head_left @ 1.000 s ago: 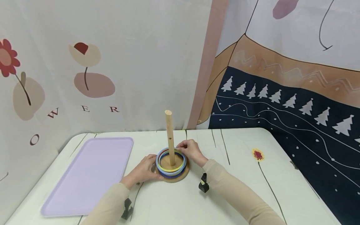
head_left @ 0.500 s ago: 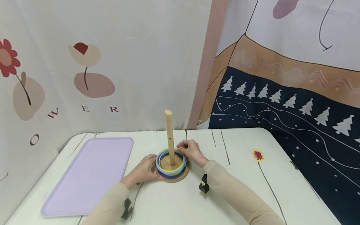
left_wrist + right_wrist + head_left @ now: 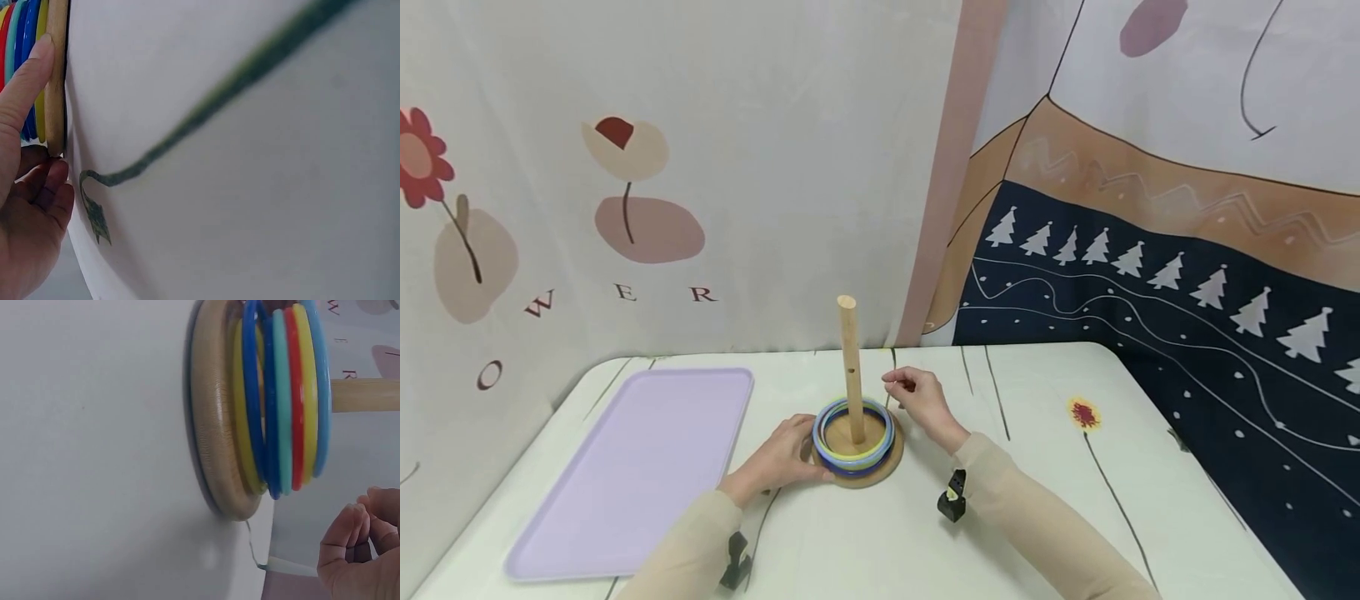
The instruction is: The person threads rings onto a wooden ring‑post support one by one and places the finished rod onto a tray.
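A wooden ring-toss stand has a round base (image 3: 891,458) and an upright peg (image 3: 848,358). Around the peg lies a stack of colored rings (image 3: 294,400): yellow and blue low down, then teal, red, yellow, with light blue on top. My left hand (image 3: 781,457) grips the base's left side; in the left wrist view its thumb (image 3: 31,75) lies over the base's edge. Beyond the stack, to its right, my right hand (image 3: 921,402) hovers apart from the rings. Its fingers are loosely curled, fingertips close to the thumb, and I see nothing held in them.
A lilac tray (image 3: 632,475) lies on the table left of the stand. The table is covered by a white cloth (image 3: 1015,517) with printed flowers and stems. Patterned curtains (image 3: 775,167) hang close behind the table.
My right hand has drawn back from the rings' far right edge, a little up and to the right. The left hand and stand stay in place; the view has shifted slightly.
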{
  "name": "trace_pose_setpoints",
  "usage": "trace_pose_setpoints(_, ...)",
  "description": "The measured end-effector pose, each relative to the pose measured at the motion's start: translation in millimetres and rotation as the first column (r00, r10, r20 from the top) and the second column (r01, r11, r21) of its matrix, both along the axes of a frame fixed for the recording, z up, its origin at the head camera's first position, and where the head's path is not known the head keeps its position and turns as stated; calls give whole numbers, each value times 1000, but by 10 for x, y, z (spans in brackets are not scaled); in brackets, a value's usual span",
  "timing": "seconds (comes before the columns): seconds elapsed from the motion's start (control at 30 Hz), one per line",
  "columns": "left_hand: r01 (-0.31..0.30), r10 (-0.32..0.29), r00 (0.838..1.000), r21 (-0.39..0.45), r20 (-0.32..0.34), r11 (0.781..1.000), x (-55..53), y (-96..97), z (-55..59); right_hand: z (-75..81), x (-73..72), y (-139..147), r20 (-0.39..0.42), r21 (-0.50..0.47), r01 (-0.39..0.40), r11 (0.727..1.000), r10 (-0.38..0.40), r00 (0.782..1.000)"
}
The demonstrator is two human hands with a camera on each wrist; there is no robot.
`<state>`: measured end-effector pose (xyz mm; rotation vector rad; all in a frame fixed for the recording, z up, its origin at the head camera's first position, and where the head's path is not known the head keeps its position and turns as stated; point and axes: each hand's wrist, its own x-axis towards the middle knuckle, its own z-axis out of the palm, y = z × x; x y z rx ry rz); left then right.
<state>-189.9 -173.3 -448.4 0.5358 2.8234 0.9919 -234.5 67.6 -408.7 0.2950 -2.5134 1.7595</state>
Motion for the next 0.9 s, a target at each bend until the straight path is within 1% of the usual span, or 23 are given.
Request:
trace_pose_setpoints(0.17,19,-20,999,-9,-43,1000,30,-68,11,30,48,31,25,-78,6,997,-4,1000)
trace_pose_setpoints(0.27,29,-31,996,-35,-79,999,61,-146,34,46,74,29,29,-110,-5,994,8,1000)
trace_pose_setpoints(0.4,20,-25,995,-42,-99,999,113,-266,75,76,104,-2,-23,-123,-56,991,53,998)
trace_pose_setpoints(0.47,0,-4,994,-36,-106,999,137,-323,91,94,117,-30,-63,-124,-97,988,90,994)
trace_pose_setpoints(0.53,-26,25,993,-14,-115,1000,159,-381,106,113,126,-65,-86,-130,-143,981,132,987)
trace_pose_setpoints(0.63,-65,71,984,39,-165,997,176,-481,124,133,133,-123,-90,-151,-211,966,199,976)
trace_pose_setpoints(0.77,-133,155,961,109,-227,985,192,-650,185,169,154,-198,-87,-180,-268,946,256,963)
trace_pose_setpoints(0.83,-185,211,948,127,-237,975,200,-753,231,184,166,-229,-98,-185,-282,941,268,958)
trace_pose_setpoints(0.9,-236,265,932,142,-248,961,207,-869,274,195,175,-251,-111,-186,-285,940,269,957)
